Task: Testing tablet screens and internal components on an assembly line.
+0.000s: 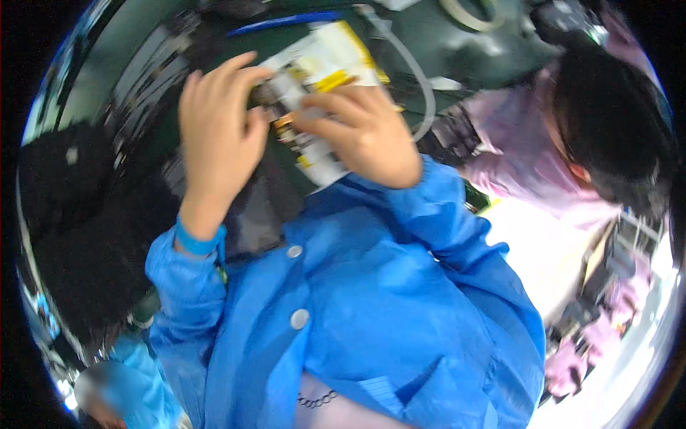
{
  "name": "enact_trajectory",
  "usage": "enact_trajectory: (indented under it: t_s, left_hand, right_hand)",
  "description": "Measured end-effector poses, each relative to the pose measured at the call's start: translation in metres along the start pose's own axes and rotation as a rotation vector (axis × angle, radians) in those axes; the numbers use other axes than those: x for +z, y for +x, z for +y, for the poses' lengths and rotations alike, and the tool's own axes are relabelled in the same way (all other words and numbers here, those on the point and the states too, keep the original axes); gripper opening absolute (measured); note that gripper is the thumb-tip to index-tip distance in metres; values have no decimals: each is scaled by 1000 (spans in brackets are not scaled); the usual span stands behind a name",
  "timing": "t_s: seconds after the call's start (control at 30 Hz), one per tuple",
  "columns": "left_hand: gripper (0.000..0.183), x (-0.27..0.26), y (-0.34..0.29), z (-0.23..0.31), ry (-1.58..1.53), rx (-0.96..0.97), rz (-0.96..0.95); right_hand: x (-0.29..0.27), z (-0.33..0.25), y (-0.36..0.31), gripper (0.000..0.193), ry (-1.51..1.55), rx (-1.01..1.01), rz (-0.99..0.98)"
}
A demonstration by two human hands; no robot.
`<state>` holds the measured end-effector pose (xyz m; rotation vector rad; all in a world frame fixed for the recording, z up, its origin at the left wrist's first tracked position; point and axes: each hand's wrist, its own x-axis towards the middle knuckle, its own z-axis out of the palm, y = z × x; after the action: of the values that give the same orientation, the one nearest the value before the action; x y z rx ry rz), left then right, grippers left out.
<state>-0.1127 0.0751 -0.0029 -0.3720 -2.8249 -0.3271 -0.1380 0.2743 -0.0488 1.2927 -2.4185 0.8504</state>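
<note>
Facing a dark green tabletop point(429, 53), with a co-worker in pink point(511, 154) along its right side. Reaching with both hands over a white-and-yellow sheet point(350, 53), lying toward the near edge of the tabletop, and toward a small gold-brown piece point(284, 123), sitting by the sheet's left edge, between the hands. Holding the left hand point(218, 125) with fingers spread and thumb apart from the index finger; blurring too much to confirm contact. Bunching the fingers of the right hand point(368, 139) together, pointing the tips at the piece; hiding the thumb, so cannot tell whether pinching. Possibly creasing the sheet if pressing sideways with the right fingertips; possibly dropping or misaligning the piece if gripping unevenly; possibly snagging the pale tube point(421, 79), curving just beyond the right hand, if swinging that hand outward. Looking thin, smooth and flat-faced in the sheet, with yellow bands toward its far right corner; dull and coppery in the piece; round and flexible in the tube; slim and stiff in the blue strip point(286, 23), lying beyond the sheet's far edge; broad and circular in the pale ring point(464, 23), lying farther from the near edge.
</note>
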Motion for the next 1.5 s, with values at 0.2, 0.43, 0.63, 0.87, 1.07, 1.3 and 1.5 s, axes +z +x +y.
enact_trajectory:
  t_s: [0.2, 0.43, 0.63, 0.87, 1.07, 1.3, 1.5]
  left_hand:
    - [45, -8, -8, -7, 12, -71, -7]
    - [41, -15, -6, -24, -24, -179, -1]
    - [38, -31, -26, -10, -93, -199, 76]
    - [49, -64, -86, -7, 47, -214, 219]
    - [49, -100, -168, -23, 312, -441, 359]
    - [45, -137, -265, -24, 419, -697, 395]
    - [44, -114, -250, 1, 258, -807, 508]
  right_hand:
    - [14, -28, 2, 28, -51, 145, 203]
    - [18, -25, 2, 23, -132, 155, 301]
    - [-10, -7, -122, 23, 193, 326, 516]
    - [128, 129, -487, 20, 486, 1473, 800]
    - [152, 207, -571, 21, 737, 1899, 430]
    - [146, 264, -549, 28, 827, 1810, 147]
    - [156, 287, -517, 35, 892, 1747, -54]
